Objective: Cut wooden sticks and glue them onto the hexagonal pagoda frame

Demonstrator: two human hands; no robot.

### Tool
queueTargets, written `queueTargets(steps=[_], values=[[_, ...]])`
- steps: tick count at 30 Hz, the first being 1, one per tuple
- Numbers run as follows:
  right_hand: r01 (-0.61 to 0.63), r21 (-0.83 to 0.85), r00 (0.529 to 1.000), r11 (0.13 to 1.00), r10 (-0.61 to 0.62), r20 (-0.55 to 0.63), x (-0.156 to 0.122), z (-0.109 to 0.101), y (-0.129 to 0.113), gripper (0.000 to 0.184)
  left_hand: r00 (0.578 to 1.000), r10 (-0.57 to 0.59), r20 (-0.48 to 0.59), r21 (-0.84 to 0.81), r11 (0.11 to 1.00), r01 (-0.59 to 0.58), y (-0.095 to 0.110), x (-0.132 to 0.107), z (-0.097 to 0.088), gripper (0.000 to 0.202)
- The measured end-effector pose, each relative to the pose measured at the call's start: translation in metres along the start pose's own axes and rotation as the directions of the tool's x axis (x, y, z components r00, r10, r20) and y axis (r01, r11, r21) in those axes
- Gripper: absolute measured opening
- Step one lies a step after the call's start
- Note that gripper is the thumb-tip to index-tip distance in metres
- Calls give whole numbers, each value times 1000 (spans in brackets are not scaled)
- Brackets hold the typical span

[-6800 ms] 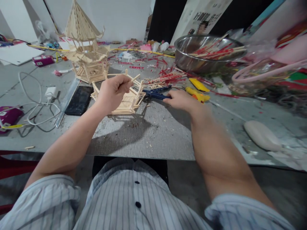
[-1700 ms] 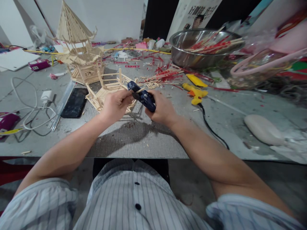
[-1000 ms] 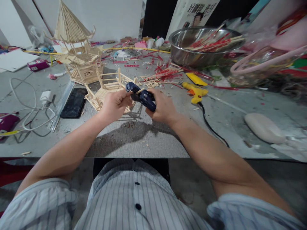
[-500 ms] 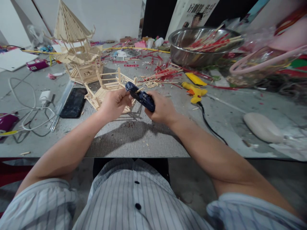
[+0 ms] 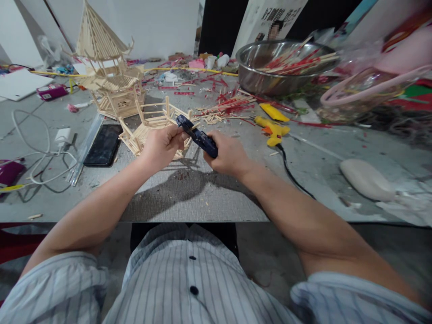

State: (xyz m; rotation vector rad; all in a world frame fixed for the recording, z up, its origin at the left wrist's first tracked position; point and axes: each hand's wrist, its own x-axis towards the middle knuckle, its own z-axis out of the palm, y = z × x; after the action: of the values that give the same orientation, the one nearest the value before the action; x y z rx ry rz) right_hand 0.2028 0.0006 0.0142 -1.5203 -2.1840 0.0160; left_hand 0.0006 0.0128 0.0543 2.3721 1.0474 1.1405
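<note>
My right hand (image 5: 227, 153) is wrapped round the handles of a dark blue hand cutter (image 5: 205, 141), which slants up to the left. A thin wooden stick (image 5: 193, 128) lies across the cutter's jaws. My left hand (image 5: 164, 145) pinches the stick's near end beside the jaws, partly hiding it. Just behind the hands stands a low open frame (image 5: 158, 116) built of pale sticks. To its left rear rises a taller stick pagoda model (image 5: 111, 85) with a pointed roof.
A yellow glue gun (image 5: 275, 130) lies right of my hands, its black cord trailing forward. Loose sticks and red wrappers (image 5: 229, 105) are strewn behind. A steel basin (image 5: 256, 83) with wrapped sticks stands at the back right. A black phone (image 5: 103, 145) lies at left.
Both hands keep nearly the same place and grip. Less of the stick shows beyond the cutter's jaws. The view has shifted slightly.
</note>
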Motion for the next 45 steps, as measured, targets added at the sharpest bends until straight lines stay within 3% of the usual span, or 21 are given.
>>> queueTargets(steps=[6, 9, 19, 24, 36, 45], values=[[53, 58, 995, 997, -48, -85, 2, 5, 2, 47, 995, 60, -77, 31, 998, -58, 2, -1, 5, 24], [68, 94, 994, 993, -60, -90, 1, 4, 1, 53, 997, 74, -32, 1, 997, -74, 2, 0, 2, 25], [86, 102, 995, 991, -81, -51, 1, 2, 6, 55, 986, -4, 166, -235, 971, 44, -1, 4, -5, 39], [89, 86, 995, 992, -85, -45, 1, 3, 6, 58, 980, -20, 200, -370, 924, 94, -2, 5, -3, 50], [115, 37, 988, 993, -110, -104, 0, 3, 6, 56, 958, -45, 283, -420, 892, 166, -2, 5, -2, 50], [118, 77, 992, 990, -113, -63, 0, 2, 6, 55, 928, -78, 364, -380, 898, 224, -8, 6, -8, 46]])
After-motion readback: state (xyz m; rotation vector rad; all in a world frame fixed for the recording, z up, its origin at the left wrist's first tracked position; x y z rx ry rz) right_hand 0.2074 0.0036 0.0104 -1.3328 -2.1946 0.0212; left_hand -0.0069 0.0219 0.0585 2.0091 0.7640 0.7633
